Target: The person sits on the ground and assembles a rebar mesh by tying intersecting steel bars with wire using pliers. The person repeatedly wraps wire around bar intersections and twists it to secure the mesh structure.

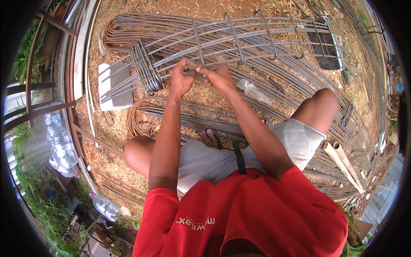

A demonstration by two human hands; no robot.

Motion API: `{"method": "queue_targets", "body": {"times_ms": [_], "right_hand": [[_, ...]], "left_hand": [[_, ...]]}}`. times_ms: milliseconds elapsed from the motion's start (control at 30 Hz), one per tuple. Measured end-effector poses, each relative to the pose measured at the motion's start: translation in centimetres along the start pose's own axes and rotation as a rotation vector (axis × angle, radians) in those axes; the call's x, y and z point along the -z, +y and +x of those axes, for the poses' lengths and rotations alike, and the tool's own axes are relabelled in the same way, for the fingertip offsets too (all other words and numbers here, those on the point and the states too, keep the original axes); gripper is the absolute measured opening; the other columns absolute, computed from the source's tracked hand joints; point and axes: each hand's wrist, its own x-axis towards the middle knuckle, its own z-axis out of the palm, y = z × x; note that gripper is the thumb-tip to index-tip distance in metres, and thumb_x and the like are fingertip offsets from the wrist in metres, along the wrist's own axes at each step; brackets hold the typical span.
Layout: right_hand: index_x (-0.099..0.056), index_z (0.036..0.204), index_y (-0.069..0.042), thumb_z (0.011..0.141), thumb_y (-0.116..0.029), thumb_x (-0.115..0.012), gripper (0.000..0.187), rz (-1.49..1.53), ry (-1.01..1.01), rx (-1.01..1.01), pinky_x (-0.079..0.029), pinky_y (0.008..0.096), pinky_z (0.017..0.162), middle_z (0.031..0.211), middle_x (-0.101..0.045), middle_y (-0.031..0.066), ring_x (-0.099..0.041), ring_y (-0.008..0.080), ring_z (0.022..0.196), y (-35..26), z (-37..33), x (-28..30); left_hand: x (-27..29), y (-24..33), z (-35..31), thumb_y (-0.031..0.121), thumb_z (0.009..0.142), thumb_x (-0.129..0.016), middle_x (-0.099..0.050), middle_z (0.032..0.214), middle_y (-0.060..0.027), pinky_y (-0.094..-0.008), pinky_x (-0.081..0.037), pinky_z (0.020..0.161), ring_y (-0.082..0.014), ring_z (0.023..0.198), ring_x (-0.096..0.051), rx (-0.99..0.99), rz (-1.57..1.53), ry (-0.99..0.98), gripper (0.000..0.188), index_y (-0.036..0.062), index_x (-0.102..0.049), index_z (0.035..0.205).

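Steel bars [198, 40] just beyond the left hand [182, 78] and right hand [219, 78] are apparently being worked; both are being held curled, close together; what is pinched cannot be told; steady fingering is seemingly being called for.

Dressed in a bright red T-shirt [265, 205], with wide short sleeves [156, 210] ending above the elbows, and with white lettering [195, 222] printed on the left chest, upside down in this view. Wearing also light grey shorts [205, 165] of soft, creased cloth, leaving both knees bare. At the waist, showing a flat black strap [239, 157]. Shod in a dark open sandal [218, 138]. Quite bare at left hand [183, 79] and right hand [220, 79].
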Motion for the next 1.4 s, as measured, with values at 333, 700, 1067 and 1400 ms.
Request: {"method": "queue_targets", "body": {"times_ms": [333,700,1067,1400], "right_hand": [[-0.085,0.087,0.000,0.091,-0.040,-0.080,0.040,-0.303,0.221,0.078,-0.060,0.0418,0.077,0.074,-0.079,0.0139,-0.079,0.0261,0.072,-0.9,-0.8,-0.9],[-0.080,0.094,0.006,0.100,-0.033,-0.073,0.040,-0.138,-0.031,0.020,-0.057,0.0359,0.054,0.075,-0.075,0.0152,-0.075,0.0209,0.063,-0.8,0.8,0.7],[-0.069,0.119,0.006,0.107,-0.027,-0.069,0.035,0.059,-0.128,-0.122,-0.056,0.0323,0.055,0.087,-0.071,0.0100,-0.071,0.0172,0.065,-1.2,0.3,1.3],[-0.070,0.116,0.006,0.104,-0.024,-0.071,0.033,0.051,-0.067,-0.118,-0.056,0.0338,0.055,0.087,-0.069,0.0103,-0.068,0.0181,0.062,-1.3,0.6,0.2]], "left_hand": [[-0.8,3.2,1.2,0.026,0.097,-0.080,-0.082,0.107,-0.0146,-0.0375,-0.058,0.089,-0.0246,0.102,-0.078,0.250,0.208,0.044,0.027,0.0015,-0.078,0.109],[-0.5,3.7,3.8,0.061,0.091,-0.082,-0.083,0.088,-0.0074,-0.0390,-0.057,0.082,-0.0234,0.085,-0.078,0.364,0.498,-0.179,0.047,0.0144,-0.089,0.096],[0.0,2.4,4.4,0.045,0.090,-0.089,-0.084,0.092,-0.0054,-0.0340,-0.056,0.081,-0.0179,0.086,-0.075,0.319,0.307,-0.188,0.035,0.0113,-0.089,0.101],[0.5,1.5,4.7,0.040,0.090,-0.090,-0.084,0.097,-0.0102,-0.0337,-0.056,0.083,-0.0188,0.089,-0.075,0.367,0.204,-0.206,0.036,0.0059,-0.087,0.099]]}}
